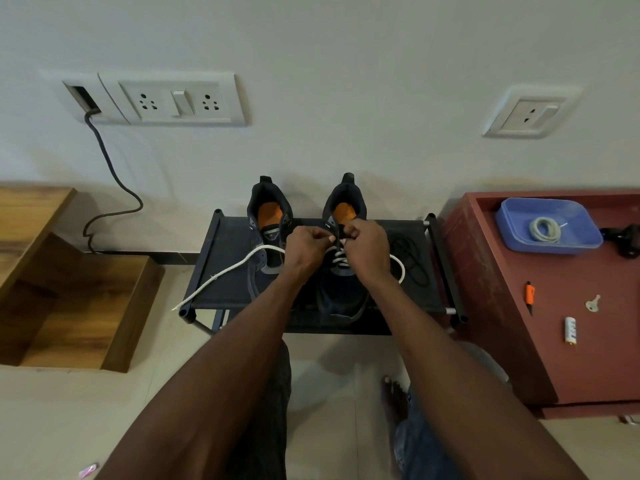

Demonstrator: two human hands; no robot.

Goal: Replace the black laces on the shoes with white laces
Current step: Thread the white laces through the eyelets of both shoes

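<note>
Two dark shoes with orange insoles stand on a black shoe rack (221,282), heels toward the wall. The left shoe (268,220) has no lace that I can see. The right shoe (343,275) has a white lace (341,259) crossed through its lower eyelets. My left hand (306,247) and my right hand (365,245) both pinch the lace at the top eyelets of the right shoe. One long free end (225,271) trails left over the rack's front corner; the other loops out to the right (400,268). A black lace (410,254) lies loose on the rack at the right.
A red-brown cabinet (554,358) at the right holds a blue tray (585,237) with a coiled white lace (545,230), a key, a battery and an orange-handled tool. Wooden steps (79,296) stand at the left. A black cable (114,174) hangs from the wall sockets.
</note>
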